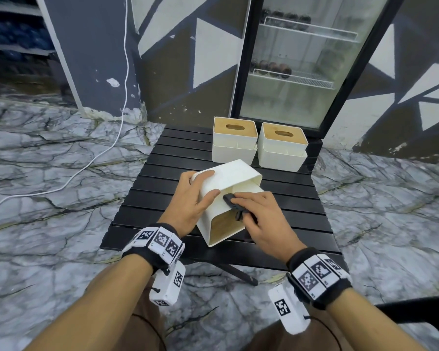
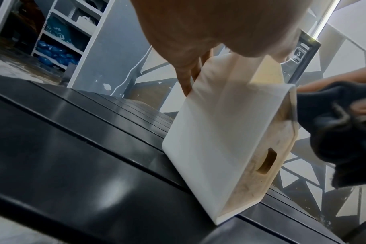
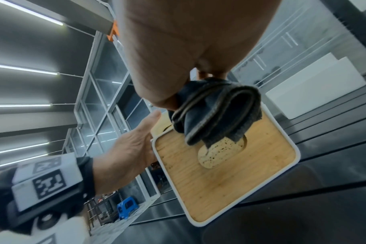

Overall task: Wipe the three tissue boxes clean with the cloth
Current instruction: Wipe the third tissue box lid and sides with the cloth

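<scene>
r hand (image 1: 260, 219) hides most of cloth (image 1: 232, 201) on tipped box (image 1: 228, 178).

Both forearms reach in from six o'clock, bare, each wrist strapped with a black band carrying white marker blocks. Left hand (image 1: 192, 198) sits at about ten o'clock of the tipped tissue box (image 1: 226, 196), palm against its side wall, fingers (image 1: 208, 197) spread and wrapping over the top edge, thumb round the far corner. Right hand (image 1: 260, 219) comes in at four o'clock, knuckles up, fingers curled over the dark cloth (image 1: 235, 202) and pressing it down onto the box's upper edge. From the right wrist view, the cloth (image 3: 215, 109) hangs bunched below the fingers.
</scene>
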A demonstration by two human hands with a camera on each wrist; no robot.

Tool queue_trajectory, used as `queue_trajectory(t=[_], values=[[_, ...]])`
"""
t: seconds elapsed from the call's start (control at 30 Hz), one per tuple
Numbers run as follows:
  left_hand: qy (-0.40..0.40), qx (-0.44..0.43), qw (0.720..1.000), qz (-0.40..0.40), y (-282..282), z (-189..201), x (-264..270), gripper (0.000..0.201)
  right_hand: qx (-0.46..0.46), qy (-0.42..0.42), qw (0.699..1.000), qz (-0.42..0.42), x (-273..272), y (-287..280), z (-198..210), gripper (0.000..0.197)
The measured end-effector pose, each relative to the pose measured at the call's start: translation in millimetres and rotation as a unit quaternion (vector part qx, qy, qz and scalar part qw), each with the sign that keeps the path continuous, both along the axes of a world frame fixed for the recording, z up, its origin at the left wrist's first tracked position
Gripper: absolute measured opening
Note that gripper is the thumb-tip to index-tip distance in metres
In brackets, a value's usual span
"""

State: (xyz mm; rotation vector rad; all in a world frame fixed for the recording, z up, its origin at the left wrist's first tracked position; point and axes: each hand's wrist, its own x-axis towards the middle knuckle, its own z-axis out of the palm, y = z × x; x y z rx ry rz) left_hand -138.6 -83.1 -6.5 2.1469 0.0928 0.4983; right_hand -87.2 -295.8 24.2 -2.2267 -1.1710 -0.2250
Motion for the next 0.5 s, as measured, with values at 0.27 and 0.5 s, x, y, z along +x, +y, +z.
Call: queue_trajectory(t=[0.27, 0.5], values=[[-0.008, -0.068, 0.998, 0.016, 10.4, 15.5, 7.5, 0.037, 0.041, -0.028, 0.997, -0.054, 27.1, -9.4, 3.3, 0.039], [0.079, -0.232, 0.967, 0.071, 22.7, 8.1, 27.8, 0.048, 0.033, 0.055, 0.994, -0.089, 48.6, -9.2, 4.8, 0.04]])
